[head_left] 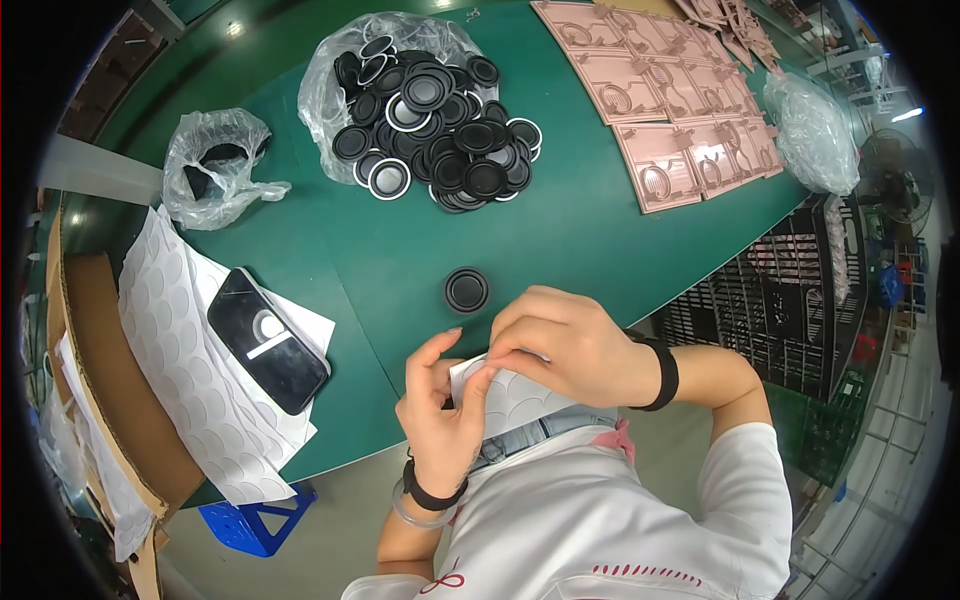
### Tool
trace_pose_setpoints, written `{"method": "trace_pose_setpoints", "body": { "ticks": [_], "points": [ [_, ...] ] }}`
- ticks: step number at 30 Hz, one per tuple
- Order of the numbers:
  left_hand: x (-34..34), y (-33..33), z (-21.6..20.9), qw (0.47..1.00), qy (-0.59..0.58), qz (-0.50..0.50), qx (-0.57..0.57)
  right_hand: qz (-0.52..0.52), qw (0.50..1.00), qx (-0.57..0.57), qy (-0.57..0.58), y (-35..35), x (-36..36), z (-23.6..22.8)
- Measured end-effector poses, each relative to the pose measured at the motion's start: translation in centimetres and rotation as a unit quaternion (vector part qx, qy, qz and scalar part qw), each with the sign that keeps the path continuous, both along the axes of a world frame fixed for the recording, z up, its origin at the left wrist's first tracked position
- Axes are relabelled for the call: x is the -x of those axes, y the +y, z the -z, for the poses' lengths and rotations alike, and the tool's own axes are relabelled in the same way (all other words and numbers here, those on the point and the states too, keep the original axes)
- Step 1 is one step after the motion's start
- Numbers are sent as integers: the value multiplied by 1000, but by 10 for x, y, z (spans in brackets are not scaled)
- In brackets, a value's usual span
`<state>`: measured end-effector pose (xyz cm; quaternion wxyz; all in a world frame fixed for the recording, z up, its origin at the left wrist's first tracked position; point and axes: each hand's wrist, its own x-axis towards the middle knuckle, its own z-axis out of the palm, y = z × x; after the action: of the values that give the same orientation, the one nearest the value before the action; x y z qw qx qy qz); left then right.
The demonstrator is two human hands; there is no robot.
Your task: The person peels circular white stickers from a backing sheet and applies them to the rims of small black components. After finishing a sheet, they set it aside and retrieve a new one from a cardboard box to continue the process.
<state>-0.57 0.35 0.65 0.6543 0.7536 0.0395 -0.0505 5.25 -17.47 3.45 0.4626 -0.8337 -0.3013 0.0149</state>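
Near the table's front edge, my left hand (pixel 443 420) grips a white sheet of round stickers (pixel 520 402) by its left corner, between thumb and fingers. My right hand (pixel 580 345) bends over the sheet's upper edge, its fingertips pinched together there, close to my left thumb. Whether a single sticker has come loose between those fingertips is hidden. Just beyond my hands, a round black ringed cap-like part (pixel 466 290) lies flat on the green table (pixel 400 255), touched by neither hand.
Many black round parts (pixel 485 180), some white-rimmed, spill from a clear bag (pixel 318 100). Pink moulded plates (pixel 655 160) lie far right. Left are a small plastic bag (pixel 230 165), more sticker sheets (pixel 200 400), a phone (pixel 268 340) and a cardboard box (pixel 130 380). A black crate (pixel 770 300) stands right.
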Motion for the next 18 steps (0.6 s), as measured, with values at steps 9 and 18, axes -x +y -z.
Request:
{"method": "trace_pose_setpoints", "body": {
  "ticks": [9,18],
  "points": [
    [4,8,7,989,101,-23,110,-37,988,47,-139,-1,5,-1],
    [3,0,9,997,-9,-59,52,2,997,-48,65,-9,-24,-29]
  ]
}}
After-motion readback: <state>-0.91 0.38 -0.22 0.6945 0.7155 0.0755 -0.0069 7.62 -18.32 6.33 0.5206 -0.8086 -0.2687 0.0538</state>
